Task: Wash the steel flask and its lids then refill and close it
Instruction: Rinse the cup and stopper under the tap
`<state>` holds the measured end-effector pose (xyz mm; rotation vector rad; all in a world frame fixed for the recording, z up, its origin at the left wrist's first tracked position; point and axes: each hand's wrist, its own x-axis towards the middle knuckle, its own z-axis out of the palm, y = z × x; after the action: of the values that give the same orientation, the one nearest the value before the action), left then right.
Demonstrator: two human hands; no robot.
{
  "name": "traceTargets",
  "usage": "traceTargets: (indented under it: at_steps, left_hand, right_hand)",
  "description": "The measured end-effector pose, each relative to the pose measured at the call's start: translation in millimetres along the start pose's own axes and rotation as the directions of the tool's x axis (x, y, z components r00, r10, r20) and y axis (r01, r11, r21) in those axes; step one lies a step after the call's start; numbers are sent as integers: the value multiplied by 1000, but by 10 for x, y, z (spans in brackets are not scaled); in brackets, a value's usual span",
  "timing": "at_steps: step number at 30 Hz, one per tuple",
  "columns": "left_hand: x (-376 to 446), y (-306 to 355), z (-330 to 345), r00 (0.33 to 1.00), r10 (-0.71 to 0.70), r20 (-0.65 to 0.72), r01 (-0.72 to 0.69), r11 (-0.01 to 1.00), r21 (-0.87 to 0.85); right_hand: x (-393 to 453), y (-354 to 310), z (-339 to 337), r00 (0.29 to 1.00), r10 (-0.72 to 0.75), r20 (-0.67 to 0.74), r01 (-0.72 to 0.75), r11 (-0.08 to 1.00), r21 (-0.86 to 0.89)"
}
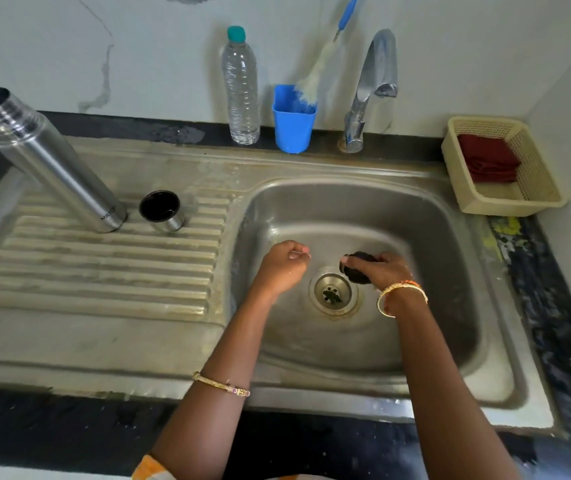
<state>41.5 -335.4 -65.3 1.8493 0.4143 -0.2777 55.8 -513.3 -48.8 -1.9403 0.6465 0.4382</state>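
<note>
The steel flask [46, 159] stands upright and uncapped on the ribbed drainboard at the left. Its steel cup lid [161, 211] sits mouth-up just to the right of the flask's base. Inside the sink basin [443, 237], my right hand [383, 270] grips a small black object [356, 267], which looks like the inner stopper or a scrub pad, above the drain. My left hand [286, 266] hovers beside it over the basin with fingers curled into a loose fist, holding nothing visible. Both hands look wet.
A tap [370, 88] stands behind the basin with no water running. A plastic water bottle [240, 88] and a blue cup [292, 121] holding a bottle brush [315, 76] stand on the back ledge. A cream basket [504, 168] with a red cloth sits at the right.
</note>
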Motion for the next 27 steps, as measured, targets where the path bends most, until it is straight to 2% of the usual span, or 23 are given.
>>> traceTargets:
  at_steps: [3, 5, 8, 10, 13, 16, 19, 24, 27]
  left_hand:
    - [-86, -60, -247, 991, 123, -60, -125, 992, -34]
    - [-167, -113, -515, 970, 203, -130, -211, 976, -47]
    - [-314, -180, -1036, 929, 273, -251, -280, 960, 9]
    - [-408, -257, -1433, 892, 264, -366, -282, 959, 4]
    - [-481, -454, -1914, 851, 208, -482, -248, 969, -20]
    - [-472, -665, -2263, 855, 158, -494, -198, 980, -29]
    - [-409, -822, -2475, 871, 183, -456, -197, 980, 18]
    - [-327, -949, -2653, 871, 351, -343, -300, 934, 194]
    - [-273, -1010, -2708, 882, 382, -277, -328, 918, 222]
  right_hand:
    - [-168, -80, 222, 991, 44, 123, -80, 950, 301]
    - [-357, -226, 424, 973, 14, 231, -120, 884, 452]
    - [-714, -503, 775, 932, -94, 350, -119, 833, 541]
    - [-937, -669, 1071, 929, -165, 330, -48, 834, 550]
    - [-1175, -839, 1518, 942, -312, 123, 252, 900, 355]
    - [-1349, -914, 2015, 895, -445, -18, 443, 886, 135]
    - [-1387, -860, 2441, 848, -522, -93, 525, 851, 1]
    - [-1431, -799, 2845, 810, -574, -116, 562, 818, -122]
    - [-1425, -781, 2986, 784, -612, -102, 587, 785, -197]
